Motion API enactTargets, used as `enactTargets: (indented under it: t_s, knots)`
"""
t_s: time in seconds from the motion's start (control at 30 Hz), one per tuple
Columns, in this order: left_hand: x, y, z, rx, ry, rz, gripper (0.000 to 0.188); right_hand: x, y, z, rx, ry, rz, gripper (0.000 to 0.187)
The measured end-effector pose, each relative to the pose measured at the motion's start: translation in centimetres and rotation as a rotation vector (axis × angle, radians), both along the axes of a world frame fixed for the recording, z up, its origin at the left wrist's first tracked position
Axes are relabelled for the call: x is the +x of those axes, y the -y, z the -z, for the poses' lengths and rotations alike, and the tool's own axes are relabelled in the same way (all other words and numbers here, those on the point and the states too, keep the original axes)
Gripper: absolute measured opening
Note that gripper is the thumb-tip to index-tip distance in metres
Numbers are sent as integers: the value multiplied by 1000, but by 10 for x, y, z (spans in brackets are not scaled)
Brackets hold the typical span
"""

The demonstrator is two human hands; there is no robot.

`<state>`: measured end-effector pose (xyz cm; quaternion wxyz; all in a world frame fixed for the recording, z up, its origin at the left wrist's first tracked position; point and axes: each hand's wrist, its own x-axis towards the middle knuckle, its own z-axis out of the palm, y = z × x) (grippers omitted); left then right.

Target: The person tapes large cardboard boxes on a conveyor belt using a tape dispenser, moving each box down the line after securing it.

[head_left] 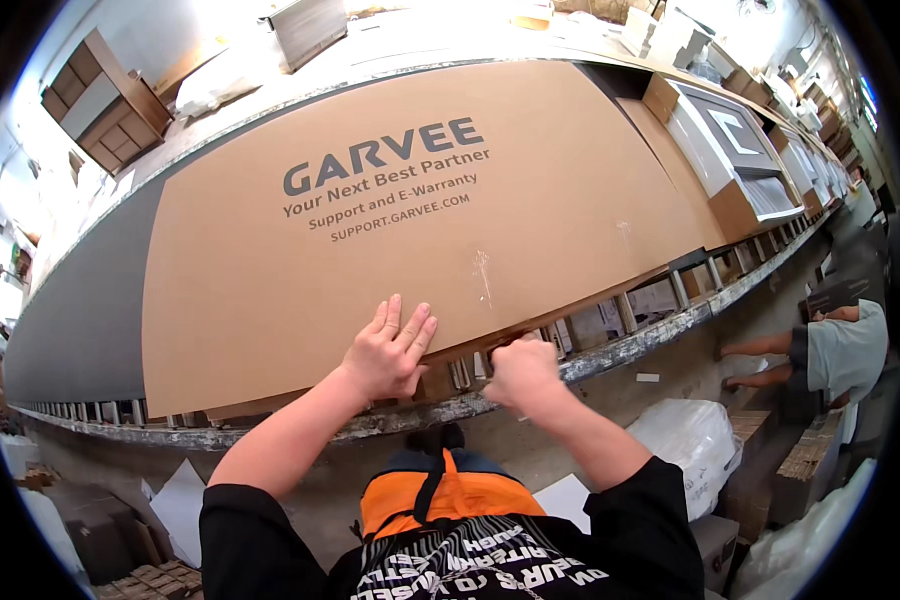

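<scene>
A big flat cardboard box (410, 210) with dark printing on top lies across a long roller conveyor (660, 325). The person's left hand (388, 350) presses flat, fingers spread, on the box's near edge. Just right of it, the right hand (522, 372) is curled at that same edge, fingers tucked under. Farther right on the line sits an open box (735, 190) with white foam inside. At the far right, another person (838, 352) bends beside the conveyor.
</scene>
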<state>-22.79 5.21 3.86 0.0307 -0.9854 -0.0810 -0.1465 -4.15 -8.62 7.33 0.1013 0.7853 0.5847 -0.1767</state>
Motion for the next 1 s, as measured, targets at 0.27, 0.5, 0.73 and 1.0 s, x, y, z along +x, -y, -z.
enactTargets:
  t_s: [0.27,0.5,0.73,1.0]
  knots:
    - [-16,-11,2,-118,-6,-25,90,-66,29,31,15,-119,96,53]
    - [-215,-52,-11,24,-345,-185,103,-87,99,25,539,-474,469,58]
    - [-223,-68,11,22,-183,-51,89,-169,-98,-79,869,-192,73,40]
    - [-224,-68,12,-63,-77,-53,84,-185,-157,-94,-1,-16,190,30]
